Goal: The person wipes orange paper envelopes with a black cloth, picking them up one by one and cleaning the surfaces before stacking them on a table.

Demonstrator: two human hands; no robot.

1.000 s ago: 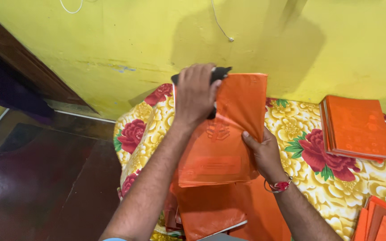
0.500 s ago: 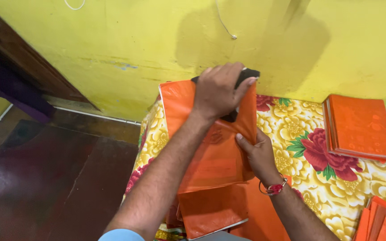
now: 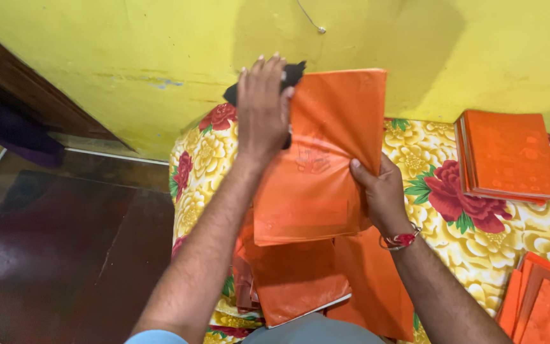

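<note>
The left hand (image 3: pixel 263 108) is raised w/ fingers together and stretched up, pressing a black soft object (image 3: pixel 291 73) against the top left corner of a flat orange plastic bag (image 3: pixel 326 159). Whether the fingers really clamp the black object, I cannot tell; only its ends show beside the hand. The right hand (image 3: pixel 380 194) holds the bag's right edge, thumb on the front, other fingers hidden behind, so it is pinched on the bag. The bag is held upright in the air, above a pile of similar orange bags (image 3: pixel 300 280) lying on the table w/ yellow cloth printed w/ red flowers (image 3: pixel 428 191). A stack of orange flat covers (image 3: pixel 510 162) lies on the cloth at the right, well apart from the hands; more orange pieces (image 3: pixel 542 306) are at the bottom right corner. Behind is a yellow wall (image 3: pixel 128 44).
</note>
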